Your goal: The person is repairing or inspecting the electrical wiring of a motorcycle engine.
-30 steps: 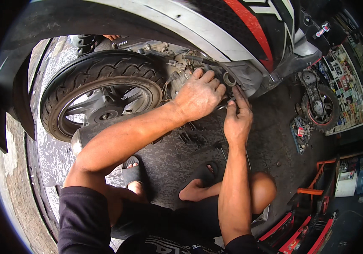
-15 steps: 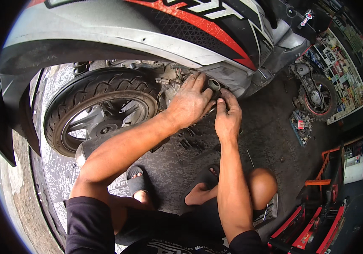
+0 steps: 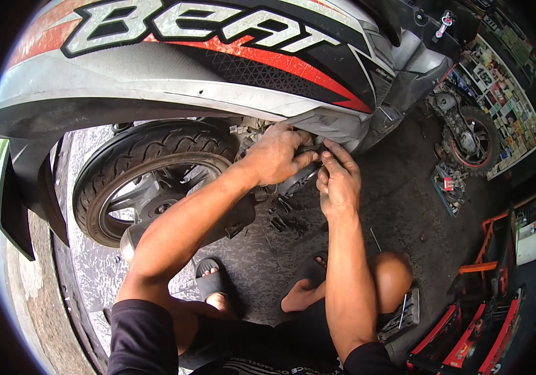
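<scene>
Below the lower side panel of a scooter (image 3: 180, 94), my two hands meet in front of its exposed mechanical parts. My left hand (image 3: 280, 156) is closed, with its thumb and forefinger reaching right; several of its fingertips are hidden under the panel. Thumb and forefinger pinched, my right hand (image 3: 341, 181) is closed just beside it. Something small and dark sits between the fingertips of both hands, too small to name. A dark curved part (image 3: 299, 180) shows below them. Left of my hands is the scooter's wheel with its treaded tyre (image 3: 149, 150).
Loose dark pieces (image 3: 285, 219) lie on the floor below my hands. A thin rod (image 3: 375, 237) and an open tool case (image 3: 405, 315) are near my right knee. Red metal stands (image 3: 465, 337), a tray of parts (image 3: 449, 187) and a dismantled wheel assembly (image 3: 468, 137) stand to the right.
My view has shifted, so the scooter sits lower in it. The round hollow fitting between my hands is now out of sight. My right fingers have curled into a tighter pinch.
</scene>
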{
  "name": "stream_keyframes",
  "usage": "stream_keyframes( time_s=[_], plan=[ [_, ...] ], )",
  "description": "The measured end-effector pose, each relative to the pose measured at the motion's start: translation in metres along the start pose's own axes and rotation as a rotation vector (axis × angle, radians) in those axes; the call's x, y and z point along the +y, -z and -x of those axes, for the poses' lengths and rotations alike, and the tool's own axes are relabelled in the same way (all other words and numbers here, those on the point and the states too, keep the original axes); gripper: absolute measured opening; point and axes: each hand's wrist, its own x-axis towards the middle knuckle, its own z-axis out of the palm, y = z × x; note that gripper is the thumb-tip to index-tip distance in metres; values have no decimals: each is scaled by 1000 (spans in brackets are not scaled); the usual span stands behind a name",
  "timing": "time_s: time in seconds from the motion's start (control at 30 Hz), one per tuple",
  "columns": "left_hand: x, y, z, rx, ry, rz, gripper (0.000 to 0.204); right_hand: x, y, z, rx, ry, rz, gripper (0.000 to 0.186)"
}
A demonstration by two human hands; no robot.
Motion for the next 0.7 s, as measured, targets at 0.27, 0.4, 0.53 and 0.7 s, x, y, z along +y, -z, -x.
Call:
stream_keyframes(
  time_s=[0.27,0.4,0.53,0.7],
  plan=[
    [15,22,-12,-214,194,-98,51,4,6,-9,97,-161,-427,12],
    [2,14,-16,-201,148,-98,51,1,12,-12,-84,-165,-213,19],
    [-18,6,-19,-208,209,-117,48,4,-11,-4,59,6,240,30],
    [-18,9,-26,-227,133,-12,42,12,-22,-7,74,140,304,31]
  ],
)
